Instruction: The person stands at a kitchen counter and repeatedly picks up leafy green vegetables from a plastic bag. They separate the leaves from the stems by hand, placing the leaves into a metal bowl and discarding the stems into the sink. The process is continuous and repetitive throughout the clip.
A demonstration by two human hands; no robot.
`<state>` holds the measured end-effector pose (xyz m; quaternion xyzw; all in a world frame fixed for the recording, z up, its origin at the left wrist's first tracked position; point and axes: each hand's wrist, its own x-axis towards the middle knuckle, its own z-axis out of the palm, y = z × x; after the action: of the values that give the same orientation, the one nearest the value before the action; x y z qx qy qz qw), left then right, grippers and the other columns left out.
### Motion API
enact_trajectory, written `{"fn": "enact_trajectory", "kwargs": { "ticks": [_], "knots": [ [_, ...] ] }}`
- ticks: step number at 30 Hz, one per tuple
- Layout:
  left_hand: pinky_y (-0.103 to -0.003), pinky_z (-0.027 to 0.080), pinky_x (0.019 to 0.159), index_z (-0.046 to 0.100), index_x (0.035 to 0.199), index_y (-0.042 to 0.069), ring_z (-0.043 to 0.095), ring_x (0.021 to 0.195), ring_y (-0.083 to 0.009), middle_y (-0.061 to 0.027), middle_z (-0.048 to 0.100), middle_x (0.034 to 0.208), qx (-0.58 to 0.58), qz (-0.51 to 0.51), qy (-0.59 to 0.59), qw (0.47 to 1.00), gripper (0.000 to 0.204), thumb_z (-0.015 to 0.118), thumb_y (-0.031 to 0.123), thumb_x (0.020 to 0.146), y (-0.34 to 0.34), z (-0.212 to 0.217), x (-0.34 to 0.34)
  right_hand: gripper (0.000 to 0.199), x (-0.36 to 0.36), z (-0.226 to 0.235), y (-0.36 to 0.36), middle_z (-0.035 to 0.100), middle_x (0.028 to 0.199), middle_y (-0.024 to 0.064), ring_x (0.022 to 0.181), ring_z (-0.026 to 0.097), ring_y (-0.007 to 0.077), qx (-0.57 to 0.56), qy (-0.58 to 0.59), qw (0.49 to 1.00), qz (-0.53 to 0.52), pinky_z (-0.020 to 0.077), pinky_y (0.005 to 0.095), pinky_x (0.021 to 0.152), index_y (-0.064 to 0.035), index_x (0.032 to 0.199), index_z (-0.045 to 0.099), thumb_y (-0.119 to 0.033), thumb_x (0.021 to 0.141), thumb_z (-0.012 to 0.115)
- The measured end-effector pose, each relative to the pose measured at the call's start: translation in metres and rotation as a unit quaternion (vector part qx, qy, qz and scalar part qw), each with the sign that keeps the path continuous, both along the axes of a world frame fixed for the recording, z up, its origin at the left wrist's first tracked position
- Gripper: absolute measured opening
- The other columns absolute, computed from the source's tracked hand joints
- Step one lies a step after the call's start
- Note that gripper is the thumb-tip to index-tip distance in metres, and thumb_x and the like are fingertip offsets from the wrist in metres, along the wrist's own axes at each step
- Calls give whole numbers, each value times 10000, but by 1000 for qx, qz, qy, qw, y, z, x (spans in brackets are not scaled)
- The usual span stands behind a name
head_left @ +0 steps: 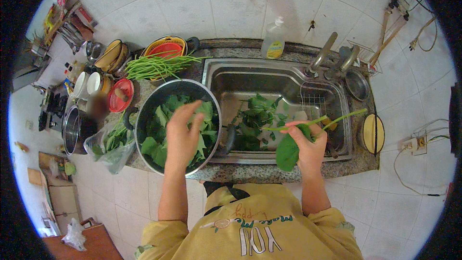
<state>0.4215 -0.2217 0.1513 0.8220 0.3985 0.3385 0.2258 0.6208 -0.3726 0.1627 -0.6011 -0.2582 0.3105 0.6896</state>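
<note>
My left hand [182, 135] is over a large dark pot [150, 102] with a pale rim, its fingers apart and nothing seen in them. Broad green leaves [155, 150] fill the pot. Above the front right of the steel sink, my right hand [312, 151] is closed on leafy green stems. A broad leaf [287, 155] hangs below its fingers, and pale stalks [344, 117] stick out to the right. More loose greens [259, 114] lie in the sink basin.
Long green beans [156, 65] lie across a yellow basket [153, 45] behind the pot. A plastic bag of greens [115, 147] and a red dish [115, 101] are to the left. Behind the sink [208, 74] stand a clear bottle [273, 38] and a faucet [323, 54].
</note>
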Motion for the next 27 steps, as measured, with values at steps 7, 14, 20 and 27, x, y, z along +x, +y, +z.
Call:
{"fn": "enact_trajectory", "kwargs": {
  "ticks": [7,14,20,27],
  "knots": [
    [-305,426,780,585,994,12,562,885,-239,-129,595,936,-145,-295,-121,937,242,565,78,762,-33,34,61,147,-3,-3,3,651,760,55,738,601,110,-78,-154,977,123,442,246,704,-39,796,661,-152,703,679],
    [-234,435,639,541,1080,21,532,740,-109,-48,564,796,-304,-324,-88,892,285,548,54,797,-40,21,72,148,-6,-7,-2,632,778,37,740,582,123,-84,-102,987,91,431,262,717,-33,797,645,-161,725,665],
    [-197,416,489,528,1108,28,479,538,-67,4,514,657,-435,-314,-52,842,270,480,55,844,-43,27,67,136,-5,-17,4,596,785,16,742,549,95,-22,-38,994,103,426,239,680,-21,792,634,-152,756,639],
    [-201,403,575,487,1008,27,462,638,-77,-8,496,723,-351,-227,-99,903,163,390,91,895,-40,13,65,330,-17,-18,8,556,965,34,858,516,101,13,155,967,200,416,241,766,-23,1075,530,-278,871,481]
  ]
}}
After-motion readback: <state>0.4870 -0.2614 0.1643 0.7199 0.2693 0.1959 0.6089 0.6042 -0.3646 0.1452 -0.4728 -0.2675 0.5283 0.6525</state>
